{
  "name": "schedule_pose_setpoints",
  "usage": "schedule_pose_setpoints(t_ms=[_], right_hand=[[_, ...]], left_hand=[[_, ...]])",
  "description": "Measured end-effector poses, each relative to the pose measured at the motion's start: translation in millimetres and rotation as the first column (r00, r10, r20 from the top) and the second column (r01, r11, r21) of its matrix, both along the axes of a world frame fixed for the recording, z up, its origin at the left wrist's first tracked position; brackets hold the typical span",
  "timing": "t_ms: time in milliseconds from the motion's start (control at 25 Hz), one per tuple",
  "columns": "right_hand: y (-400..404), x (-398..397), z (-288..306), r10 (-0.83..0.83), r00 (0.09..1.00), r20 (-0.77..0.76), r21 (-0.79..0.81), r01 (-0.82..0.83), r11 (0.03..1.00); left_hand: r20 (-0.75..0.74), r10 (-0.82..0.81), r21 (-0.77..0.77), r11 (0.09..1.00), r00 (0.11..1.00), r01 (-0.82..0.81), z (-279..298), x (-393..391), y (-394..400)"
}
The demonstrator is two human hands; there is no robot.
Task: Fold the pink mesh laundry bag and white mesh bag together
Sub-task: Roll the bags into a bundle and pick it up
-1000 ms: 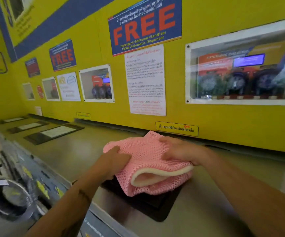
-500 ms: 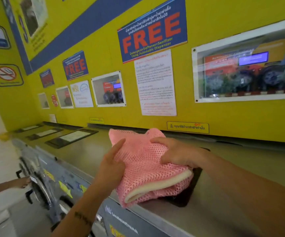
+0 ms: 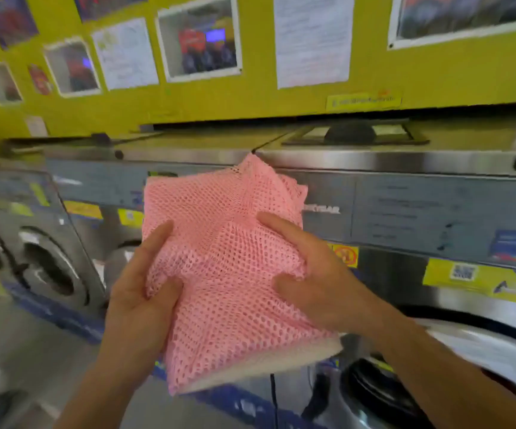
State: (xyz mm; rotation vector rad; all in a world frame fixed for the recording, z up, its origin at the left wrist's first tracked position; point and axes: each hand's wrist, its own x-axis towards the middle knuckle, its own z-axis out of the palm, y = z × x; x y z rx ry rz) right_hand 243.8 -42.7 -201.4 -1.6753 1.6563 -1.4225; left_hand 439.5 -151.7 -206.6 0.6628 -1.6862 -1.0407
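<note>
Pink mesh fills the middle of the view: the pink mesh laundry bag (image 3: 225, 274) is folded into a thick bundle and held up in the air between both hands, in front of the steel fronts of the washing machines (image 3: 405, 212). Along the bundle's lower edge a pale strip shows, the white mesh bag (image 3: 266, 366) tucked inside the pink layers.

On the bundle's left side, the left hand (image 3: 140, 292) grips the edge, its thumb pressed onto the top face and its fingers (image 3: 157, 239) lying nearly straight and close together along the side; the rest curl underneath, out of sight. On the right side, the right hand (image 3: 315, 277) pinches the mesh, index finger stretched across the top face and thumb bent in lower down, with the fabric bunched between them. Both hands are closed on the bundle.

Behind the machines, a yellow wall (image 3: 250, 97) carries blurred posters and notices.
</note>
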Motion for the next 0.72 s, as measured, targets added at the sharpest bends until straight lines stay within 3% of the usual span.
schedule_pose_setpoints(t_ms=[120, 280, 480, 720], right_hand=[[0, 68, -75, 0.013, 1.000, 0.008, 0.202, -0.014, 0.979], [-11, 153, -162, 0.043, 0.994, 0.101, 0.460, -0.085, 0.884], [-9, 207, -272, 0.114, 0.977, 0.179, 0.696, -0.207, 0.687], [-12, 213, -437, 0.175, 0.969, 0.175, 0.857, -0.237, 0.458]], left_hand=[[0.101, 0.052, 0.155, 0.986, 0.994, -0.067, -74, 72, 10], [0.210, 0.128, 0.391, 0.898, 0.969, -0.203, -168, 159, 24], [0.422, 0.141, 0.493, 0.793, 0.895, -0.358, -289, 220, 49], [0.601, 0.012, 0.595, 0.661, 0.799, -0.457, -434, 229, 76]])
